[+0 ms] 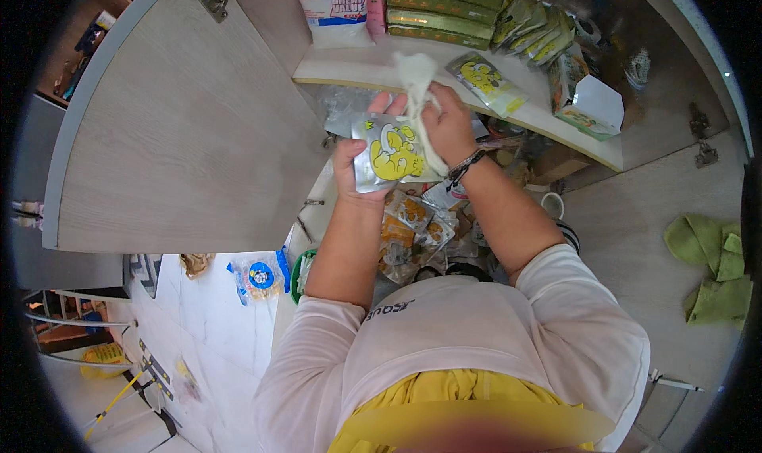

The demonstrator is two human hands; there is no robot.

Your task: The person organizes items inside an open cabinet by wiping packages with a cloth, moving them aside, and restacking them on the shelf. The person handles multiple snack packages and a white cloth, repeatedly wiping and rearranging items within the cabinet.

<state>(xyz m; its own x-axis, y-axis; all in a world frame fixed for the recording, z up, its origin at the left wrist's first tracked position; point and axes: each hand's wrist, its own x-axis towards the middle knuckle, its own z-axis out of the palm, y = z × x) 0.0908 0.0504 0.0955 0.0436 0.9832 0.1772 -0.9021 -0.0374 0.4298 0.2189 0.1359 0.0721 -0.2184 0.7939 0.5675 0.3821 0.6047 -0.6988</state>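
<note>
My left hand [351,161] grips a silver pouch [390,152] with a yellow cartoon print, thumb across its left edge. My right hand [449,122] presses a white cloth [430,137] against the pouch's right side; the cloth's upper end is blurred. A similar silver and yellow pouch [485,82] lies flat on the cabinet shelf [357,66], just beyond my right hand. More such pouches [539,33] lean in a row at the shelf's back right.
Green boxes [443,12] are stacked beside a bag of salt [336,19]. An opened carton [586,104] stands at the shelf's right end. Cabinet doors [178,137] stand open either side. Several packets [411,226] lie below my arms. A green cloth [708,256] hangs at right.
</note>
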